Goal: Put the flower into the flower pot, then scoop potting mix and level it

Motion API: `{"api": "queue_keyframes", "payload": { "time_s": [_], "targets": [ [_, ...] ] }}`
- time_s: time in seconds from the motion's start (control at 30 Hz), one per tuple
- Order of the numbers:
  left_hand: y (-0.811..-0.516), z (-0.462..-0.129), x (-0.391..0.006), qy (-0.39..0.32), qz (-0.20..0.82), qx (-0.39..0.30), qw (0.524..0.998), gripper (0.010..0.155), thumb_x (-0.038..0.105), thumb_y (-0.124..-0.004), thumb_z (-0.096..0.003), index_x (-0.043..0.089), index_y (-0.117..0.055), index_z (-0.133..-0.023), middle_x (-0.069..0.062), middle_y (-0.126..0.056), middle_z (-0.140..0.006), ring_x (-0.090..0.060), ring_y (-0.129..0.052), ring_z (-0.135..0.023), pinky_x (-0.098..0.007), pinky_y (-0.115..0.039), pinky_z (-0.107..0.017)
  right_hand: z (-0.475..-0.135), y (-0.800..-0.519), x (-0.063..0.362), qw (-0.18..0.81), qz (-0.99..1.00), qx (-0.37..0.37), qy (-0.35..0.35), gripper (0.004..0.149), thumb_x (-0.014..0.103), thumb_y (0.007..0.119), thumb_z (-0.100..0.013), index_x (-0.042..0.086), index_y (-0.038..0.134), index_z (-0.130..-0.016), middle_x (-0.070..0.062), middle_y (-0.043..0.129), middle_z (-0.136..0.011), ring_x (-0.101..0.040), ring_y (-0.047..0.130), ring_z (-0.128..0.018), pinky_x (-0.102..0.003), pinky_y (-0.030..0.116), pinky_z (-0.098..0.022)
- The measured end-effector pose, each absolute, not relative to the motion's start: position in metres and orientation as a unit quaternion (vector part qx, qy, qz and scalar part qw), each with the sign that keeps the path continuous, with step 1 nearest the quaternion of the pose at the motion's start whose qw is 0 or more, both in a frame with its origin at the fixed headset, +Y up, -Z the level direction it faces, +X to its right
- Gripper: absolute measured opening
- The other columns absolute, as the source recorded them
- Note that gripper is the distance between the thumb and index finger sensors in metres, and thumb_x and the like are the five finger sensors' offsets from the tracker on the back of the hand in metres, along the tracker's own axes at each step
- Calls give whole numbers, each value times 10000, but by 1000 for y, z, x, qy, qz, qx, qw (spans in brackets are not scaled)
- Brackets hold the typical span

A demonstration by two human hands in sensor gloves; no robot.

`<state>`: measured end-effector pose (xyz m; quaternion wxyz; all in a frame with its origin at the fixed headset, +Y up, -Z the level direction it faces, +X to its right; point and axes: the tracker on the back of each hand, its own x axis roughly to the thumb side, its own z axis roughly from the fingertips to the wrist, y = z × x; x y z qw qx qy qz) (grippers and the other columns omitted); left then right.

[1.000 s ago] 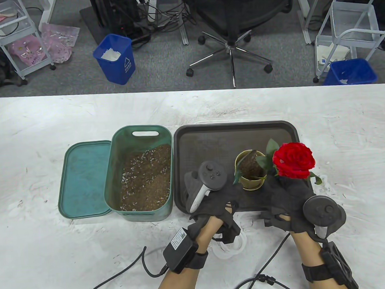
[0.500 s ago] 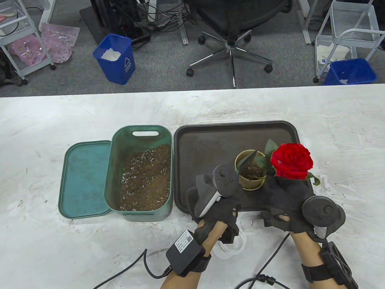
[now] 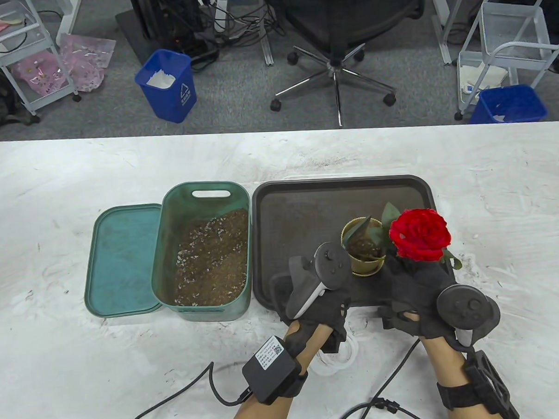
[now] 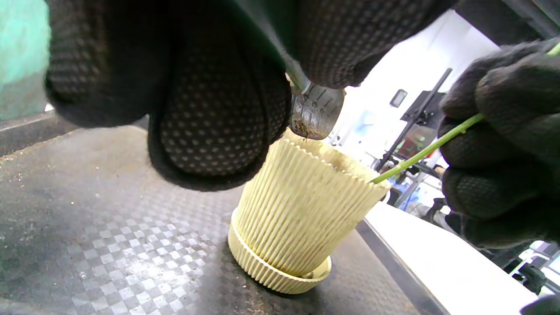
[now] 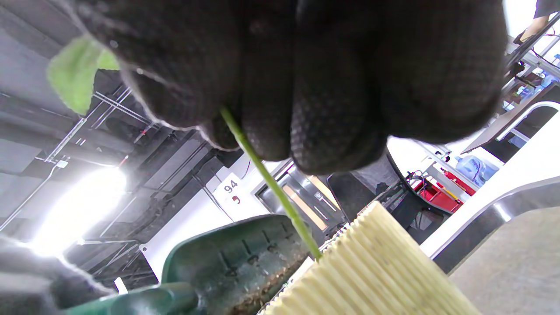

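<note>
A ribbed yellow pot (image 3: 366,257) stands on the dark tray (image 3: 307,203). My left hand (image 3: 333,294) grips a green scoop (image 3: 354,232) whose blade is tilted over the pot's rim; the left wrist view shows the scoop tip (image 4: 316,114) with soil on it just above the pot (image 4: 302,218). My right hand (image 3: 410,280) pinches the green stem (image 5: 267,179) of the red rose (image 3: 419,235). The stem (image 4: 420,153) runs down into the pot. The scoop (image 5: 236,258) lies against the pot (image 5: 372,273).
A green bin (image 3: 205,199) of potting mix stands left of the tray, and its lid (image 3: 122,258) lies flat beside it. A white ring (image 3: 335,364) and cables lie near the table's front edge. Beyond the table are an office chair and blue bins.
My left hand has moved right towards the pot and rolled, tipping the scoop over its rim. The rose has shifted slightly left, towards the pot.
</note>
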<state>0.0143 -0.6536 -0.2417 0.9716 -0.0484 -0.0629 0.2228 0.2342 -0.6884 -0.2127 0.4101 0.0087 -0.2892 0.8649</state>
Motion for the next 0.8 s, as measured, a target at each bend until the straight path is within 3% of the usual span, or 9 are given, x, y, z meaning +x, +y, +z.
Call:
{"api": "queue_keyframes", "payload": {
  "time_s": [0.1, 0.3, 0.5, 0.6, 0.8],
  "targets": [
    [-639, -234, 12, -76, 245, -33, 966, 547, 379, -806, -432, 84, -747, -890, -71, -973, -699, -216, -1151, -334, -351, -973, -269, -213, -688, 234, 409, 866, 9, -288, 366, 305, 878, -346, 181, 925, -688, -134, 1019, -620, -337, 1052, -378, -496, 937, -260],
    [-590, -223, -16, -82, 188, 4, 979, 546, 384, -750, -440, 86, -711, -896, -49, -953, -703, -180, -1142, -339, -328, -973, -281, -213, -688, 235, 408, 867, 11, -284, 366, 305, 879, -346, 181, 926, -687, -133, 1021, -621, -337, 1053, -379, -496, 937, -259],
    [-549, -233, -99, 23, 187, -29, 982, 541, 427, -724, -459, 131, -703, -911, -4, -950, -718, -153, -1137, -358, -304, -969, -308, -213, -688, 234, 409, 868, 11, -282, 366, 304, 880, -345, 181, 927, -686, -135, 1021, -621, -338, 1053, -379, -497, 937, -260],
    [-551, -247, -145, 94, 203, -60, 973, 540, 428, -724, -459, 126, -710, -907, -9, -954, -709, -157, -1137, -348, -306, -967, -300, -213, -688, 234, 408, 868, 11, -282, 367, 304, 881, -345, 181, 926, -687, -134, 1021, -621, -339, 1053, -379, -496, 937, -260],
    [-580, -284, -190, 187, 216, -145, 947, 541, 419, -734, -453, 104, -726, -893, -32, -966, -686, -170, -1140, -315, -313, -970, -268, -213, -688, 234, 412, 867, 10, -280, 365, 304, 881, -346, 181, 927, -686, -136, 1020, -621, -338, 1053, -379, -496, 937, -260]
  ]
}}
